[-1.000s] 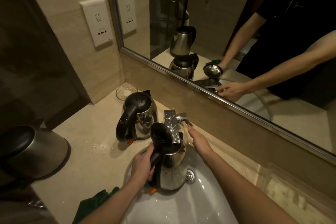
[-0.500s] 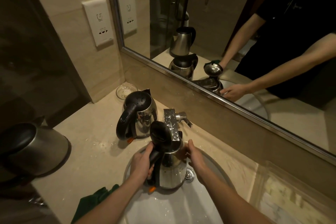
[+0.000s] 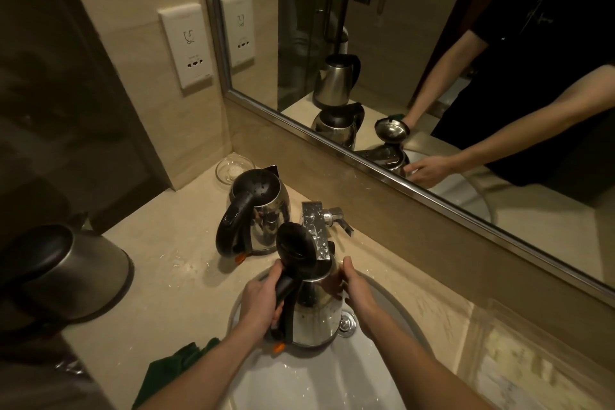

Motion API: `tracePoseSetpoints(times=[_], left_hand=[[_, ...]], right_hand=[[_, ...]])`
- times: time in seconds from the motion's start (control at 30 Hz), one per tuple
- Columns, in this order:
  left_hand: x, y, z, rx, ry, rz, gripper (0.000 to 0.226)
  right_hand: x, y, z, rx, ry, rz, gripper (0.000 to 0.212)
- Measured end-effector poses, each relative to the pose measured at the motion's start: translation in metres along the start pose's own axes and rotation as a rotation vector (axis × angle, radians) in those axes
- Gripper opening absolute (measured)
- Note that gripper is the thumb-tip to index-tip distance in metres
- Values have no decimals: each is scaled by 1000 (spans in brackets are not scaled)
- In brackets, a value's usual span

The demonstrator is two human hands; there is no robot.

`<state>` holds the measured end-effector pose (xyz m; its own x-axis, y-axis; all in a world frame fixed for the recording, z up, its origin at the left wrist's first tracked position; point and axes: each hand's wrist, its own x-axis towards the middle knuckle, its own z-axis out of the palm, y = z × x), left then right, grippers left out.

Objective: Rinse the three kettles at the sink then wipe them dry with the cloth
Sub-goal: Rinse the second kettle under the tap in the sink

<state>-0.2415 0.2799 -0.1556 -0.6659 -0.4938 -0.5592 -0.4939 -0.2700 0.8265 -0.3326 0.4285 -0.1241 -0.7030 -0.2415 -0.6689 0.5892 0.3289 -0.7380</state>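
The green cloth (image 3: 173, 366) lies crumpled on the counter (image 3: 186, 293), left of the white sink (image 3: 332, 386). Over the basin, the left hand (image 3: 258, 304) is wrapped around the black handle of the first kettle (image 3: 316, 313). The right hand (image 3: 357, 296) cups the steel body's right side, thumb up near the rim. This kettle is held upright in the basin with its lid (image 3: 296, 246) flipped open and its mouth under the faucet (image 3: 316, 230). I cannot tell whether water runs. Just behind, the second kettle (image 3: 263, 213) stands on the wet counter, lid closed. Well to the left sits the third kettle (image 3: 66, 270). A glass dish (image 3: 234, 168) rests in the far corner below a wall socket (image 3: 186, 46), beside the mirror (image 3: 299, 27).
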Motion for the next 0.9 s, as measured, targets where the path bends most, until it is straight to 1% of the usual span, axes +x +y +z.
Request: tracePoseSetpoints(times=[0.3, 0.47, 0.83, 0.9], left_hand=[[0, 1, 1, 1, 8, -4, 56], [-1, 0, 3, -1, 17, 5, 52], [0, -1, 2, 7, 10, 2, 53], [1, -1, 2, 3, 2, 1, 55]], right_hand=[[-2, -3, 0, -2, -7, 3, 57], [-4, -2, 0, -22, 1, 0, 59], [-3, 0, -2, 26, -12, -14, 54], [-3, -1, -2, 22, -16, -13, 58]])
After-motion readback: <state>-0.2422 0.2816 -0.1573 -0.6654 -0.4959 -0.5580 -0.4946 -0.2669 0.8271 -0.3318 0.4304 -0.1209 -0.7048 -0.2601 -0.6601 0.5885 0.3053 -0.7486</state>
